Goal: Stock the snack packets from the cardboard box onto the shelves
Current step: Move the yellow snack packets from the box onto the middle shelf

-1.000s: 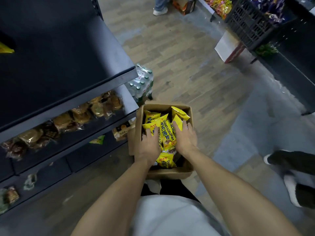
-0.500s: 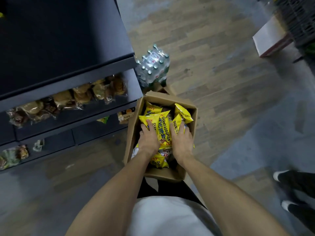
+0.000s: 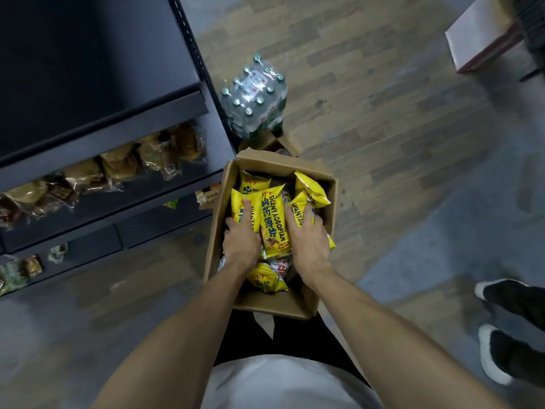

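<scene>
An open cardboard box [image 3: 306, 299] stands on the floor in front of me, holding several yellow snack packets [image 3: 274, 219] with blue lettering. Both hands are inside it. My left hand [image 3: 240, 239] presses on the left side of a bunch of upright packets, fingers curled around one. My right hand [image 3: 308, 240] grips the right side of the same bunch, fingers over a yellow packet. A loose packet [image 3: 268, 280] lies lower in the box between my wrists. The dark metal shelves [image 3: 124, 137] stand to the left.
Wrapped bread packs [image 3: 118, 166] line a lower shelf, with more packets [image 3: 32, 265] on the one below. A shrink-wrapped pack of water bottles [image 3: 255, 98] stands beyond the box. A white carton [image 3: 480, 36] sits far right. Another person's black shoes [image 3: 507, 329] are at right.
The view has tilted down and nearer the box. Both hands have closed tighter on the bunch of packets and gathered it together.
</scene>
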`<state>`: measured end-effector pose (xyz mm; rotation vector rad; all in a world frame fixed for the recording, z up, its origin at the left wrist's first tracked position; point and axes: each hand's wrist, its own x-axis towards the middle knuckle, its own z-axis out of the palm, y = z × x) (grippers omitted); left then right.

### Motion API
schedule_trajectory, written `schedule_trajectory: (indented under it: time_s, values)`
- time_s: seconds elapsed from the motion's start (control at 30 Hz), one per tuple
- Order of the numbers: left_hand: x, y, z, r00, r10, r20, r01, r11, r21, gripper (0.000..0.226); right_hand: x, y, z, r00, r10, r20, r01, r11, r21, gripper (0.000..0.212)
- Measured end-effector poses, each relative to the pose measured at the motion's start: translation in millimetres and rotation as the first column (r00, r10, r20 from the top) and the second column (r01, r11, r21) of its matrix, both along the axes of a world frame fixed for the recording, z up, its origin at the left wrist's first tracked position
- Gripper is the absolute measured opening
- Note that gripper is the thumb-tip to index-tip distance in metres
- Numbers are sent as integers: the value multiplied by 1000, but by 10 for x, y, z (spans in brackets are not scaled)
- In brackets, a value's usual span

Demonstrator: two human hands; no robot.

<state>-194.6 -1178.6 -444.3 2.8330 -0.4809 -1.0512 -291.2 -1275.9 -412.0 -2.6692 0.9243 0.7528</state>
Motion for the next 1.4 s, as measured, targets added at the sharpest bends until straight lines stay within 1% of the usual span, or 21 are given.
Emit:
schedule_trajectory:
  time_s: [0.1,0.27,0.43,0.6,0.7,0.83,0.9,0.97,1.03,1.1,1.2,1.23,1.4]
  values:
    - [45,9,40,1000,-5,10,5,1000,9,86,57,2,22,999,19,-34,-20,1000,-16,108]
    - [93,44,168,1000,12,-12,-13,1000,-20,82,82,40,104,997,27,-70,-31,998,-47,111]
    - [63,163,360,999,-29,-38,25,996,-85,81,71,139,197,995,8,-97,-15,998,-66,106]
    - [41,337,527,996,-81,-41,72,980,-185,78,49,302,333,997,-45,-67,38,994,-100,94]
    - [50,440,626,994,-112,0,108,960,-259,78,42,424,458,994,-109,-22,105,988,-115,92]
    - [78,579,724,989,-140,48,148,936,-319,77,-3,608,630,979,-193,60,198,975,-98,104]
    - [101,669,774,973,-176,152,218,917,-334,77,-15,696,716,956,-262,135,273,959,-73,103]
    - [136,754,794,932,-227,282,309,904,-294,76,-15,772,799,927,-318,200,335,941,-52,98]
    - [179,821,858,907,-230,353,346,886,-310,82,-11,843,869,890,-366,272,383,924,-11,93]
    - [204,876,987,912,-226,344,348,869,-352,80,-11,910,936,858,-376,350,399,917,6,88]
    - [241,924,1168,965,-189,182,252,860,-444,75,7,998,1066,848,-349,399,388,921,-18,84]
    - [267,945,1201,974,-166,153,219,862,-458,75,21,1024,1119,843,-352,406,395,918,-23,82]
    - [363,1067,1461,967,-118,224,211,863,-459,72,102,1093,1348,832,-287,475,365,928,-77,80]
